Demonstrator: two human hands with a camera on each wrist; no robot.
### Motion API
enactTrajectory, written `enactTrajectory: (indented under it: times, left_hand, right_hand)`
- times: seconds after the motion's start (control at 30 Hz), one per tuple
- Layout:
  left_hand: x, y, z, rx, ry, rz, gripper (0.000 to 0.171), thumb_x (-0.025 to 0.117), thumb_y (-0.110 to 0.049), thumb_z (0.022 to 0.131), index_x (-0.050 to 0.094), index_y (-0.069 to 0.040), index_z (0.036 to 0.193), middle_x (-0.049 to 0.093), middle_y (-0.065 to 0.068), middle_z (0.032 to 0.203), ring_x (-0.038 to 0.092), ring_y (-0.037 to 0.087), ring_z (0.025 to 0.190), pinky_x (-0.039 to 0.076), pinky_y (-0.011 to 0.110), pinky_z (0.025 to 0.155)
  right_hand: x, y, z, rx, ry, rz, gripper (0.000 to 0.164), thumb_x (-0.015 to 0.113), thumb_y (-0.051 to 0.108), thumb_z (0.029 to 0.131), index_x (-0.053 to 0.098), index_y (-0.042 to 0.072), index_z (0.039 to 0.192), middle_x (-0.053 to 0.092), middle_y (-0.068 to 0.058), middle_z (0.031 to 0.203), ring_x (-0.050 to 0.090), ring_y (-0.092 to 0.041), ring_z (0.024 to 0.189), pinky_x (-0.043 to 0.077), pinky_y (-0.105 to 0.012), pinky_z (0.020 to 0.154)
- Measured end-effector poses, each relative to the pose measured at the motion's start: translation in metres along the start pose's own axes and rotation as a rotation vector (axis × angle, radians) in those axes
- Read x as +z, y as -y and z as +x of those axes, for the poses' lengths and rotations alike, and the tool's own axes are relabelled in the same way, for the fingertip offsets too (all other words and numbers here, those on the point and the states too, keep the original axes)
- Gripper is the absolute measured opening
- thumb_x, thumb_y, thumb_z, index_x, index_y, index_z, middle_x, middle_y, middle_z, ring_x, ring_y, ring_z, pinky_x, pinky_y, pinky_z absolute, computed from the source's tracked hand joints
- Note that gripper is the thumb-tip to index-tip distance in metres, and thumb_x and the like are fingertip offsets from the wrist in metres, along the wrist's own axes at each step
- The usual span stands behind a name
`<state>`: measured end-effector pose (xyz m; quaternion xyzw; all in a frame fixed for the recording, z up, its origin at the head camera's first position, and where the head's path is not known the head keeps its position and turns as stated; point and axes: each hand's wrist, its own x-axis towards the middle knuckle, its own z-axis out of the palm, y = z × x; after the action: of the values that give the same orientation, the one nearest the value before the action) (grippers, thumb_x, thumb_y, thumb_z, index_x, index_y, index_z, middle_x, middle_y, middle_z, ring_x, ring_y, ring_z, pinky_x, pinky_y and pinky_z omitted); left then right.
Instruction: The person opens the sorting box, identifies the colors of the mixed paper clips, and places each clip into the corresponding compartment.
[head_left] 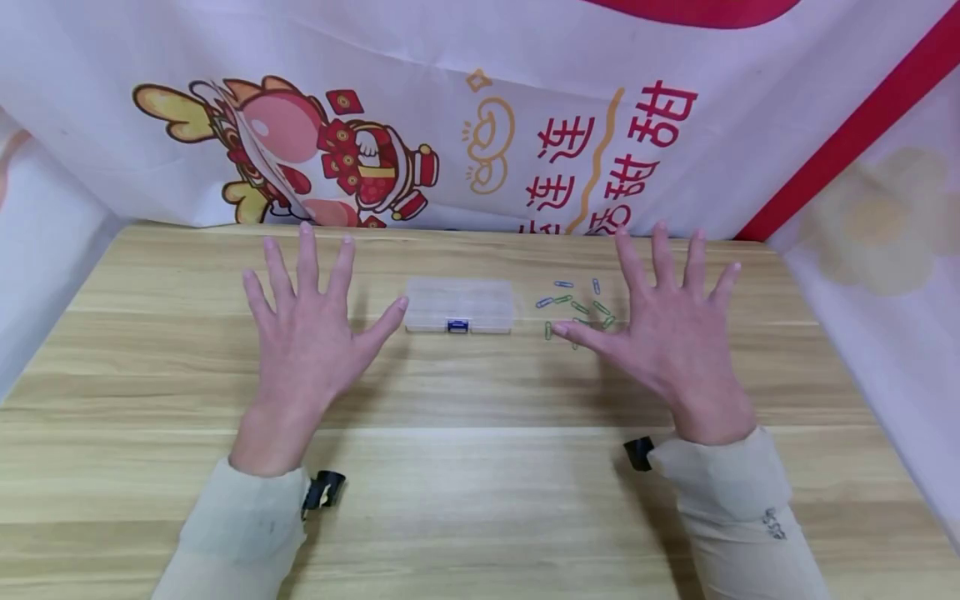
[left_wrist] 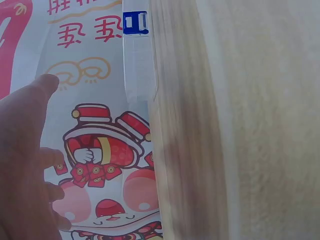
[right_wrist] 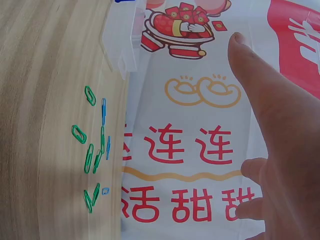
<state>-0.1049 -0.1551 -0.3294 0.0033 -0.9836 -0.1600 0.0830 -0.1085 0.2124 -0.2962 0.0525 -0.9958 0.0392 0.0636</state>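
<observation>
Both hands hover over the table with fingers spread, holding nothing. The left hand (head_left: 306,337) is left of a clear plastic box (head_left: 459,302), its thumb tip near the box's left end. That box has its lid down and a blue latch (head_left: 457,326) on the front. To its right lie several scattered paper clips, among them a green paper clip (head_left: 580,307) and a blue paper clip (head_left: 596,286). Above their right side is the right hand (head_left: 678,346), whose thumb partly hides some clips in the head view. The right wrist view shows green paper clips (right_wrist: 78,134) lying apart from the box (right_wrist: 119,40).
A wooden table (head_left: 480,500) spans the work area. Behind its far edge hangs a white cloth (head_left: 420,50) with red and yellow printed figures and characters. Black straps (head_left: 324,490) show at the sleeve cuffs.
</observation>
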Motion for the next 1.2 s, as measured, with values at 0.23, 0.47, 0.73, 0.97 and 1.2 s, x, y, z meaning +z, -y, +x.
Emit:
enactTrajectory:
  times: [0.23, 0.47, 0.73, 0.97, 1.2]
  left_hand:
    - [0.008, -0.001, -0.003, -0.011, 0.047, -0.039, 0.102, 0.048, -0.082, 0.097, 0.015, -0.024, 0.174, -0.01, 0.017, 0.181, -0.017, 0.053, 0.164, -0.007, 0.082, 0.126]
    - [0.014, -0.006, -0.005, -0.015, 0.092, -0.109, 0.103, 0.042, -0.086, 0.097, 0.019, -0.021, 0.174, -0.008, 0.018, 0.181, -0.013, 0.053, 0.165, -0.007, 0.079, 0.128]
    - [0.013, -0.005, -0.004, -0.019, 0.214, -0.193, 0.093, 0.053, -0.064, 0.106, 0.018, -0.01, 0.173, -0.001, 0.019, 0.181, 0.0, 0.051, 0.166, 0.005, 0.074, 0.132]
    - [0.016, -0.018, -0.004, 0.082, 0.328, -0.283, 0.073, 0.058, -0.028, 0.11, 0.026, 0.001, 0.169, 0.009, 0.021, 0.18, 0.009, 0.047, 0.167, 0.011, 0.065, 0.135]
    - [0.032, -0.038, -0.005, 0.136, 0.371, -0.279, 0.072, 0.054, -0.021, 0.111, 0.02, 0.002, 0.169, 0.002, 0.021, 0.181, -0.002, 0.045, 0.168, 0.003, 0.061, 0.137]
  right_hand:
    - [0.005, 0.001, -0.004, 0.005, 0.003, 0.005, 0.125, 0.05, 0.102, 0.078, 0.002, 0.036, 0.174, -0.001, -0.015, 0.182, -0.01, -0.054, 0.165, -0.004, -0.09, 0.119]
    - [0.013, 0.002, -0.004, 0.015, 0.059, 0.01, 0.124, 0.043, 0.102, 0.08, -0.002, 0.035, 0.174, 0.0, -0.019, 0.181, -0.009, -0.054, 0.165, -0.005, -0.089, 0.12]
    - [0.019, 0.008, -0.002, -0.012, 0.111, 0.032, 0.117, 0.048, 0.093, 0.089, 0.004, 0.027, 0.175, -0.005, -0.016, 0.182, -0.01, -0.049, 0.166, -0.002, -0.083, 0.125]
    - [0.03, 0.028, -0.001, -0.131, 0.138, 0.02, 0.107, 0.061, 0.075, 0.097, 0.024, 0.008, 0.172, 0.018, -0.018, 0.18, 0.011, -0.042, 0.168, 0.011, -0.067, 0.135]
    - [0.047, 0.057, -0.002, -0.245, 0.124, 0.022, 0.098, 0.075, 0.06, 0.096, 0.037, 0.002, 0.165, 0.035, -0.021, 0.173, 0.031, -0.04, 0.163, 0.027, -0.058, 0.134]
